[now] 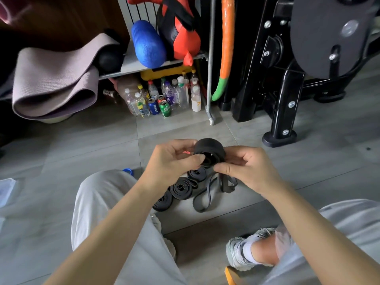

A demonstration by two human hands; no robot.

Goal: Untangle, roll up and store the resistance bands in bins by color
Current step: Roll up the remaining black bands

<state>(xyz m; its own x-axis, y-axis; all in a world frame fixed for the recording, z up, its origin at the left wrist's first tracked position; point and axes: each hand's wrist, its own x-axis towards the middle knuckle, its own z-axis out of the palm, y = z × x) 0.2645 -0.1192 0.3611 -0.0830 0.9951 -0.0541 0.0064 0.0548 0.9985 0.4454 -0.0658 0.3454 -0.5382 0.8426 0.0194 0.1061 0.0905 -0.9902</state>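
both hands (207, 161) gripping rolled black band (208, 150)

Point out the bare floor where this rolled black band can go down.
Bare tile lies between the bottles and the held roll, and right of the loose bands, toward the machine foot. More lies between the folded mat and the left knee. Crowded: under that roll, where rolled bands sit beside the loose ones.

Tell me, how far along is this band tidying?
Partly done. Three rolled black bands lie on the floor. The left hand and right hand hold a fourth black roll. Loose bands beside the rolls are unrolled, and no bin is in view, so storing looks still ahead.
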